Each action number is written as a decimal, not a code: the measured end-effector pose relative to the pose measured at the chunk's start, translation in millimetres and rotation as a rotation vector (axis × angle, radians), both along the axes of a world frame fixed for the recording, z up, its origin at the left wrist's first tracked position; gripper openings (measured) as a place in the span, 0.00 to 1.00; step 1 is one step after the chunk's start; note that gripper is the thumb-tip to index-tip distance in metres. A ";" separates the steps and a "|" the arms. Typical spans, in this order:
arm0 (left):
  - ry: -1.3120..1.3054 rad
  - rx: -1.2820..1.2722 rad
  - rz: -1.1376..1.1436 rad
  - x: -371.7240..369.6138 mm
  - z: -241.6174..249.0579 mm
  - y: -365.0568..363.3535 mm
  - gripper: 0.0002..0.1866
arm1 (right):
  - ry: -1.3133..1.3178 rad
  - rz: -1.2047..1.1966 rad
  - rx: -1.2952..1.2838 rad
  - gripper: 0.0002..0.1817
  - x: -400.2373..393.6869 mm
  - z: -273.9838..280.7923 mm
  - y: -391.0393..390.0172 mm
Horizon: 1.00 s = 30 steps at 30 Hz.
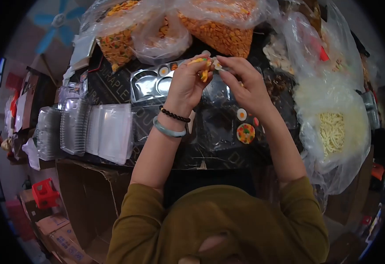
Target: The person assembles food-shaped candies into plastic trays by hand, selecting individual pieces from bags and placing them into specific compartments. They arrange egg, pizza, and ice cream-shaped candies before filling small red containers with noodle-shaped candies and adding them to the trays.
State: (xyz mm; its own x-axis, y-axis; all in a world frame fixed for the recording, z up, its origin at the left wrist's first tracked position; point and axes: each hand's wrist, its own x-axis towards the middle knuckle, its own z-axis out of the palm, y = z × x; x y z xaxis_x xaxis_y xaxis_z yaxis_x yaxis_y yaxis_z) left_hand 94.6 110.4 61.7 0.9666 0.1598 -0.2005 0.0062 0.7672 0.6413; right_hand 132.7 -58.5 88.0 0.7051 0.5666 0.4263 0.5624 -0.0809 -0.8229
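Observation:
My left hand point(188, 81) is closed on a small yellow-orange piece point(205, 72) with a bit of green on it. Close beside it, my right hand point(244, 81) pinches a small white piece with a yellow middle point(217, 65). Beneath and left of my hands lies a shiny silver compartment tray point(150, 87), with a small egg-like piece point(164, 71) at its upper edge. Below my right hand, another egg-like piece point(242, 115) and a round multicoloured piece point(246, 133) rest on the dark table point(183, 152).
Clear bags of orange pieces point(227, 37) stand at the back. Stacked clear plastic containers point(74, 125) and clear sheets point(109, 132) are at the left. A bag of pale strands point(332, 132) lies at the right. Below the table's left edge is a cardboard box point(84, 193).

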 end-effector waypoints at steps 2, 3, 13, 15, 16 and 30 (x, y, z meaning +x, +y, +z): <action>-0.009 0.190 -0.022 -13.2 -4.1 -21.6 0.11 | -0.035 0.010 -0.036 0.15 8.6 -10.9 -0.1; -0.008 0.327 -0.046 -17.1 -7.9 -25.6 0.12 | 0.017 0.018 -0.005 0.14 11.5 -16.9 -1.0; -0.264 1.193 0.133 -30.4 -42.5 -56.3 0.17 | -0.009 0.025 -0.037 0.10 -12.5 -32.0 -33.7; -0.210 1.117 0.044 -29.6 -45.6 -61.4 0.16 | -0.056 -0.002 -0.093 0.10 -13.4 -37.7 -37.8; -0.163 1.042 -0.017 -30.4 -44.6 -63.3 0.15 | -0.081 -0.016 -0.120 0.09 -13.3 -40.0 -39.7; 0.133 0.219 -0.289 -18.1 -37.8 -69.5 0.09 | 0.662 -0.096 0.063 0.09 -3.2 -45.2 -65.5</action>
